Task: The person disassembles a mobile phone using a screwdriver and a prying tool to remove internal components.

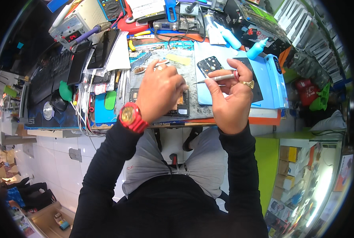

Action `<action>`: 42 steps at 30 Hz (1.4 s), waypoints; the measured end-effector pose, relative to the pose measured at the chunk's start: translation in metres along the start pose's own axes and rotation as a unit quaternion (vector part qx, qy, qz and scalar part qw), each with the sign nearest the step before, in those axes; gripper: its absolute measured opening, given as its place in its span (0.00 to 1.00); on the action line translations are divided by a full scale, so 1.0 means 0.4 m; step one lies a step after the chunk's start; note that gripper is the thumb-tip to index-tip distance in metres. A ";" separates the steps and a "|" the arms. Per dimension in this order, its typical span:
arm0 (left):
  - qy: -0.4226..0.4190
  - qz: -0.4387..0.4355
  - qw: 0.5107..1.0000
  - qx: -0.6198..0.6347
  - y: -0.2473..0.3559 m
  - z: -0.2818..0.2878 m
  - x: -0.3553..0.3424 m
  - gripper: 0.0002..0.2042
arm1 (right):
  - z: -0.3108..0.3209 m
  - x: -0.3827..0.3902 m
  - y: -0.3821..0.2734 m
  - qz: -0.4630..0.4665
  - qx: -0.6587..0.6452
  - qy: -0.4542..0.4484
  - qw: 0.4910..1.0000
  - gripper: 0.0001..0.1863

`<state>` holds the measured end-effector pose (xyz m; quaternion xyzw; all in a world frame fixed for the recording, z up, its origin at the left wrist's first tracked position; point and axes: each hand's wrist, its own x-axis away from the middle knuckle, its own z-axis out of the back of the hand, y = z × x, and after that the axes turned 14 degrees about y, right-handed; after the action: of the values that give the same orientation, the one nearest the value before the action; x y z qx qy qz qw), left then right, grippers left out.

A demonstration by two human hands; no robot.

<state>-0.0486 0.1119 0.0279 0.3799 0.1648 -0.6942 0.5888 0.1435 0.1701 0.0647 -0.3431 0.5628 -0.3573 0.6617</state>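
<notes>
At the left of the frame, a green rubber bulb is seen beside a black keyboard. Farther right, toward the upper left, a glossy black rectangular phone is laid on white papers. Near the centre, the left hand, above a red wristwatch with a gold face, is held palm down with its fingers bent; whether anything is gripped cannot be told. Directly beneath it, an opened flat black device is partly covered, its left and lower-right parts exposed on a grey work mat. Right of centre, a slim grey pointed tool is pinched between thumb and fingers of the right hand, its tip directed left, near the left hand. Just above the tool, a black perforated plate is placed on a light-blue mat.
</notes>
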 end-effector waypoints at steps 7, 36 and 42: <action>-0.082 0.007 0.996 0.028 -0.055 -0.042 -0.057 0.04 | 0.003 0.039 0.032 0.022 0.048 -0.067 0.996 0.29; -0.121 -0.092 0.971 -0.184 -0.223 0.045 -0.051 0.05 | 0.003 0.062 0.044 0.091 0.039 -0.100 0.990 0.29; -0.035 -0.028 0.986 -0.162 -0.157 0.049 -0.055 0.11 | 0.004 0.054 0.044 0.081 0.038 -0.099 0.991 0.28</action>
<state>-0.1137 0.1298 0.0430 0.2503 0.2652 -0.6872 0.6283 0.1488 0.1605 0.0391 -0.3044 0.5067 -0.2880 0.7535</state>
